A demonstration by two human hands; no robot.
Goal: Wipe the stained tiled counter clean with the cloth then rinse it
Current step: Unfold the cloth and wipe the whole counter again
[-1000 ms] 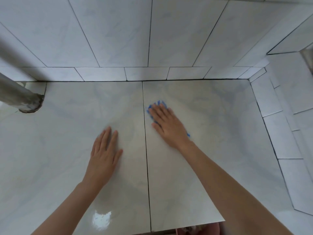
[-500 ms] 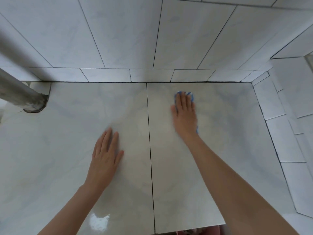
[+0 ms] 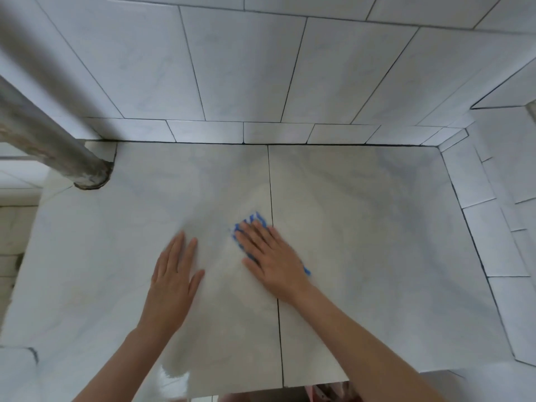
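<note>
The pale marbled tiled counter fills the middle of the head view, split by a dark grout line. My right hand lies flat on a blue-and-white striped cloth, pressing it to the counter right at the grout line; only the cloth's edges show past my fingers and wrist. My left hand rests flat on the left tile, fingers together, with nothing under it. I cannot make out distinct stains on the tiles.
A grey metal pipe slants down into the counter's back left corner. Tiled walls rise behind and on the right side. The counter's front edge runs along the bottom, with something pinkish below it.
My right hand has slid the cloth from the back of the right tile toward me and leftward onto the grout line. My left hand has stayed planted on the left tile.
</note>
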